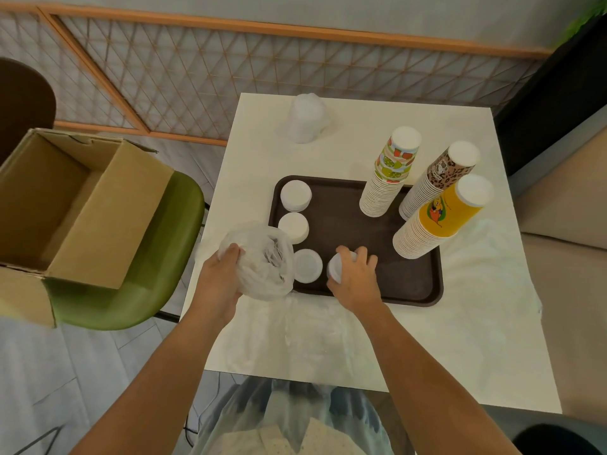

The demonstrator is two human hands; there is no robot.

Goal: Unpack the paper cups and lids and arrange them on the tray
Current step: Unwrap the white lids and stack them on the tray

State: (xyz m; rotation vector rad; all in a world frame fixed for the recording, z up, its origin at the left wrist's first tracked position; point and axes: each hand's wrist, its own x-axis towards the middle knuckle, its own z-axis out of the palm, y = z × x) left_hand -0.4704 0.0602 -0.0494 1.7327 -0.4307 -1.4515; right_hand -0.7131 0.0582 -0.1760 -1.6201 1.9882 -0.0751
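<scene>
Cups point(387, 178) stand stacked on the tray point(354, 238), three lid piles point(295, 195) down, right hand point(356, 279) gripping a fourth pile point(336, 267), left hand point(220, 277) clutching the crumpled bag point(266, 264), one wrapped pack point(305, 119) waiting.

An open cardboard box point(65, 198) rested on a green chair point(157, 257) left of the white counter point(354, 136) — a wood-framed lattice screen point(230, 77) stood behind both.

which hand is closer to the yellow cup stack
Right. The right hand grips a lid stack on the tray, left of the yellow cup stack; the left hand holds a plastic bag farther left, at the tray's edge.
</scene>
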